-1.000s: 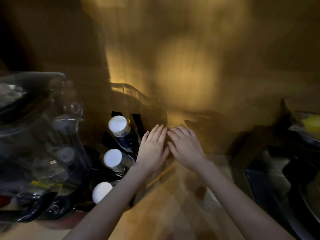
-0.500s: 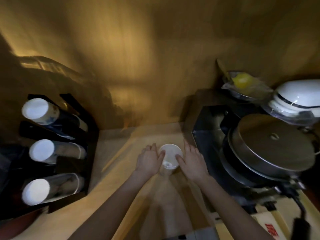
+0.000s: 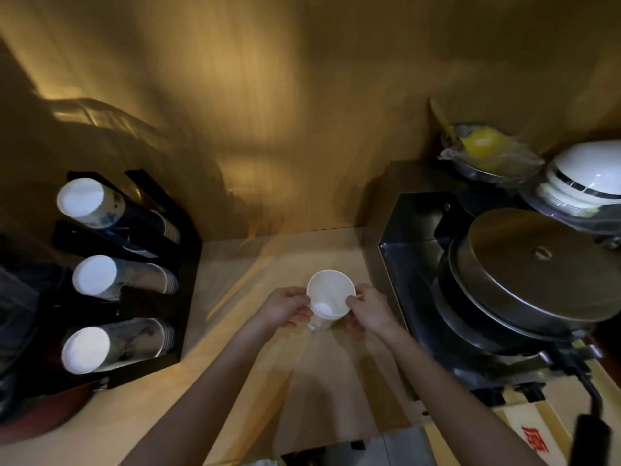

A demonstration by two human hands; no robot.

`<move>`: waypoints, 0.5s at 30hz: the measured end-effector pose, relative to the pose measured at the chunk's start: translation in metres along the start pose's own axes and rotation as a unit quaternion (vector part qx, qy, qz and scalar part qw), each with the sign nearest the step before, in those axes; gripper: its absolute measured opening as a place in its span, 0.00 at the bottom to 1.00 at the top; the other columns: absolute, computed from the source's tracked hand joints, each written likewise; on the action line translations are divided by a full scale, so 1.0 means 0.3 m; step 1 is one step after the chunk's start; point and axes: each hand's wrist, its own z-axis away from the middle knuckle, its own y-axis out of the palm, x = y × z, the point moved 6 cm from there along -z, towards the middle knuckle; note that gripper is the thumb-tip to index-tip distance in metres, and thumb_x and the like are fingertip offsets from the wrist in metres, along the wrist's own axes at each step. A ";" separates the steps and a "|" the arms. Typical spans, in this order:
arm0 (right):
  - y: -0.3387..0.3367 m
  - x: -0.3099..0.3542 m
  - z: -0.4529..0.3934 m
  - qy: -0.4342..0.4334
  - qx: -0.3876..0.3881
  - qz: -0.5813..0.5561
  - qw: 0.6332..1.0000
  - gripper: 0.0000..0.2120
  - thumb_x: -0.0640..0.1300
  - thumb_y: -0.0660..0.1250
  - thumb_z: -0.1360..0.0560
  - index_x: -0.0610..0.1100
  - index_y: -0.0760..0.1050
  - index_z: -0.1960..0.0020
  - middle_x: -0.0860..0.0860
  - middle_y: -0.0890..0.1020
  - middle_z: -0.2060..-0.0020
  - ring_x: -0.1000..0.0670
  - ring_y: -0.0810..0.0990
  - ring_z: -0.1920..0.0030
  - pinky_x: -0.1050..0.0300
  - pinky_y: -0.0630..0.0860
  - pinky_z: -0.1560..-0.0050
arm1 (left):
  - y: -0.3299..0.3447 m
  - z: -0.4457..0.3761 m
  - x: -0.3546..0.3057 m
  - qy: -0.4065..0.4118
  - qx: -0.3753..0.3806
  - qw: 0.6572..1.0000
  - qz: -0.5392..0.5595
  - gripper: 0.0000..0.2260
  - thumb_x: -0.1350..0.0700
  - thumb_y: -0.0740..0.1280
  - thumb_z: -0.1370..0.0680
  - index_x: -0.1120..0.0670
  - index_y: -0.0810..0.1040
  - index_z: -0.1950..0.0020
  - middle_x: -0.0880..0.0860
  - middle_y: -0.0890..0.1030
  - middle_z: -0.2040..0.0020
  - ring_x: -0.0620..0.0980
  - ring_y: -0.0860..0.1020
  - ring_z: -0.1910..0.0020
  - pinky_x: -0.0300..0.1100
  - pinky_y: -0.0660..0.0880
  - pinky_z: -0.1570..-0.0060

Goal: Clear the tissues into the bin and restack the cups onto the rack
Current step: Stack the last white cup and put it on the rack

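Both forearms reached in from the near edge over the pale wooden bench (image 3: pixel 235 297). The left hand (image 3: pixel 285 309) and right hand (image 3: pixel 368 309) met at mid-bench around a short nested stack of white paper cups (image 3: pixel 331 297), mouth tilted toward the camera. Fingers (image 3: pixel 300 299) of the left hand were clamped on the left rim and wall; fingers (image 3: pixel 353 301) of the right hand were clamped on the right rim. Whether the stack's base touched the bench could not be told. To the left, well apart from the hands, stood a black rack (image 3: pixel 181 264) holding three sleeves of cups lying on their sides, white bases facing out. Just right of the hands sat a dark metal appliance (image 3: pixel 413 264) with a round steel lid (image 3: pixel 537 260). Beyond it were a bowl (image 3: pixel 484 156) with yellow contents under plastic, and a white domed item (image 3: pixel 588 176). A wooden wall (image 3: pixel 302 95) closed the back
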 end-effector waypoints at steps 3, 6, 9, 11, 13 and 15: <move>0.025 0.030 0.021 -0.018 -0.005 -0.025 1.000 0.11 0.36 0.58 0.26 0.38 0.73 0.46 0.44 0.79 0.64 0.46 0.78 0.74 0.49 0.79 0.67 | -0.026 0.034 0.013 -0.003 -0.015 1.000 0.017 0.15 0.52 0.57 0.21 0.55 0.73 0.37 0.52 0.81 0.64 0.43 0.80 0.70 0.38 0.68 0.64; 0.038 0.102 0.043 -0.064 -0.033 -0.042 0.997 0.13 0.38 0.59 0.25 0.41 0.70 0.41 0.43 0.81 0.56 0.44 0.81 0.62 0.50 0.81 0.58 | -0.075 0.070 0.034 -0.037 -0.045 0.997 0.055 0.24 0.41 0.52 0.22 0.58 0.68 0.35 0.57 0.82 0.59 0.50 0.81 0.63 0.40 0.73 0.60; 0.059 0.209 0.081 -0.137 -0.064 -0.095 0.984 0.09 0.38 0.61 0.25 0.46 0.68 0.45 0.44 0.81 0.59 0.43 0.81 0.57 0.41 0.79 0.53 | -0.114 0.105 0.056 -0.093 0.029 0.955 0.282 0.37 0.31 0.52 0.27 0.63 0.68 0.37 0.62 0.83 0.55 0.56 0.82 0.57 0.46 0.77 0.60; 0.084 0.276 0.114 -0.182 -0.072 -0.133 0.972 0.10 0.37 0.62 0.25 0.49 0.67 0.49 0.46 0.80 0.62 0.46 0.80 0.59 0.50 0.79 0.57 | -0.148 0.141 0.038 -0.091 0.099 0.903 0.407 0.42 0.29 0.56 0.32 0.65 0.69 0.38 0.64 0.82 0.52 0.59 0.82 0.54 0.48 0.80 0.58; 0.116 0.330 0.152 -0.221 -0.060 -0.178 0.957 0.12 0.36 0.63 0.25 0.52 0.67 0.51 0.51 0.80 0.63 0.54 0.80 0.62 0.63 0.75 0.61 | -0.194 0.182 0.021 -0.061 0.127 0.886 0.441 0.42 0.30 0.62 0.37 0.64 0.72 0.39 0.64 0.82 0.50 0.59 0.83 0.53 0.49 0.81 0.56; 0.158 0.368 0.183 -0.245 -0.028 -0.210 0.946 0.13 0.37 0.64 0.25 0.54 0.67 0.52 0.53 0.81 0.62 0.59 0.80 0.63 0.67 0.74 0.63 | -0.244 0.216 0.015 -0.017 0.122 0.883 0.453 0.38 0.35 0.67 0.38 0.62 0.73 0.39 0.64 0.81 0.46 0.59 0.83 0.53 0.49 0.81 0.54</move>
